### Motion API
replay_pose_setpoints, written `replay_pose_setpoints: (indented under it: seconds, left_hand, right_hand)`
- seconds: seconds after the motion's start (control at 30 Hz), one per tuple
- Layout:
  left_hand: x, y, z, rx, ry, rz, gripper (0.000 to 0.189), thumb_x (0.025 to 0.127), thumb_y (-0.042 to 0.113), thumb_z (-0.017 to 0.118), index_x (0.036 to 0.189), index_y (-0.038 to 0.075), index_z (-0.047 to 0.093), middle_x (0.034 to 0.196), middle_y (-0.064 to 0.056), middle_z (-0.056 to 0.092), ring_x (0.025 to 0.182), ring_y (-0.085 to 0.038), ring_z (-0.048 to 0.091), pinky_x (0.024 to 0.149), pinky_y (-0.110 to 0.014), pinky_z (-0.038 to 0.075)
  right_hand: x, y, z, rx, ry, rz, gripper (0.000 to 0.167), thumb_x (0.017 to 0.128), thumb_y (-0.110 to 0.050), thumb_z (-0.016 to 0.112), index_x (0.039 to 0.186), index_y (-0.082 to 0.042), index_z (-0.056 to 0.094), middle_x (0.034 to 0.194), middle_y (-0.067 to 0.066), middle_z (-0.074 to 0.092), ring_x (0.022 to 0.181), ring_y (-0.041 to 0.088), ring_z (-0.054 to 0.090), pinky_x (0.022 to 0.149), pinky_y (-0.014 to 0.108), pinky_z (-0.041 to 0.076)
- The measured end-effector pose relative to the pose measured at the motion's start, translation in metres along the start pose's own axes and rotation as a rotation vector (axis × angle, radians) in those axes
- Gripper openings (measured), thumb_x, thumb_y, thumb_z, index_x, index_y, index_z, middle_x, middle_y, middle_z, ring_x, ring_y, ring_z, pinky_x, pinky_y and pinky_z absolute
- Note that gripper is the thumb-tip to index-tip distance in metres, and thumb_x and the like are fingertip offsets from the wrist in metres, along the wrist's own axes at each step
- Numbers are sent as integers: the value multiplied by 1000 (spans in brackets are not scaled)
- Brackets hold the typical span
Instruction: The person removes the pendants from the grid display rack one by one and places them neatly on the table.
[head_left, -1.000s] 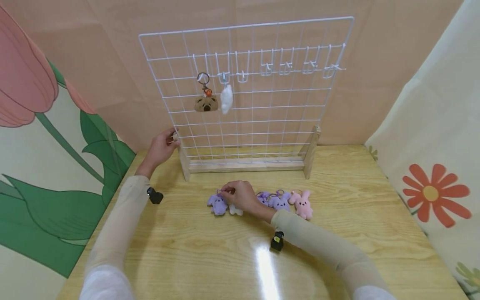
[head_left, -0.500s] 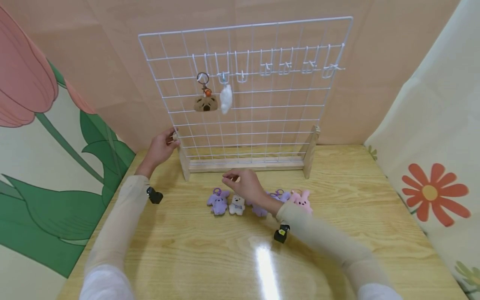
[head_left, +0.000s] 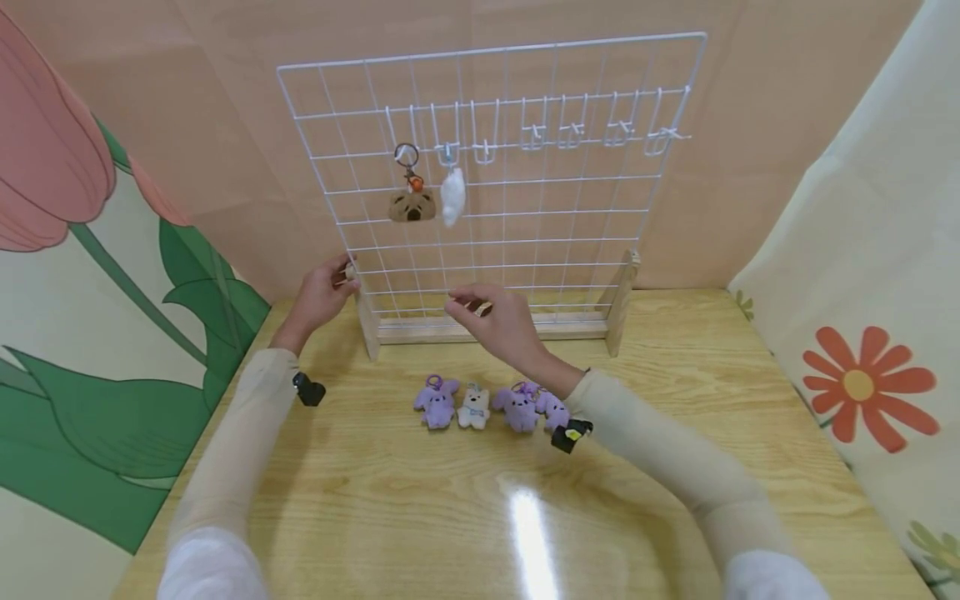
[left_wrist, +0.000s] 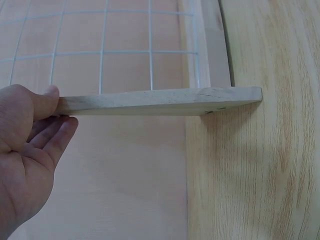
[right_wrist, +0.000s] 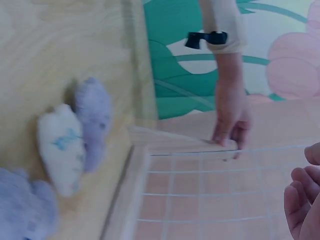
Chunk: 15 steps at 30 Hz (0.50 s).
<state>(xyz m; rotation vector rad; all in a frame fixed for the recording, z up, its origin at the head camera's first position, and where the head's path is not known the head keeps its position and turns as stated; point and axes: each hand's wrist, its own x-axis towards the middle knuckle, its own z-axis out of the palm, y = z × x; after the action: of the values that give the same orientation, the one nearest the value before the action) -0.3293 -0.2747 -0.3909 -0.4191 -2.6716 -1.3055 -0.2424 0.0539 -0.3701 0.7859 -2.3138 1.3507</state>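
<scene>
Steadying the rack (head_left: 504,181), presumably, the left hand (head_left: 322,295) pinches its wooden leg (left_wrist: 150,103); the right hand (head_left: 501,321) hovers before it, empty, thumb slightly apart from loosely curled fingers.

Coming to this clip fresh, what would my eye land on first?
Probably the white wire grid at the back of the table, with a brown bear keychain and a white plush charm hanging toward its left. Next, likely the right hand, hovering before its lower bars, and the left hand gripping the wooden left post.
</scene>
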Motion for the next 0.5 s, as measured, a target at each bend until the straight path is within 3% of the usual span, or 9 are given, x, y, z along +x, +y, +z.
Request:
replay_pose_setpoints:
  seconds: [0.33, 0.5]
  left_hand:
    - [0, 1, 0, -17, 2, -7, 52, 101, 0, 60, 149, -10, 42, 150, -30, 47, 134, -44, 52, 107, -48, 52]
    - [0, 2, -1, -17, 4, -2, 51, 101, -1, 60, 149, -11, 43, 148, -32, 48, 134, -45, 52, 107, -49, 52]
  right_hand:
    - [34, -21, -21, 46, 176, -90, 26, 93, -23, 78, 111, -3, 78, 96, 8, 78, 84, 18, 71, 65, 35, 65]
    - [52, -29, -28, 24, 250, -98, 31, 91, -25, 80, 111, -1, 77, 99, 10, 78, 86, 18, 70, 64, 32, 64]
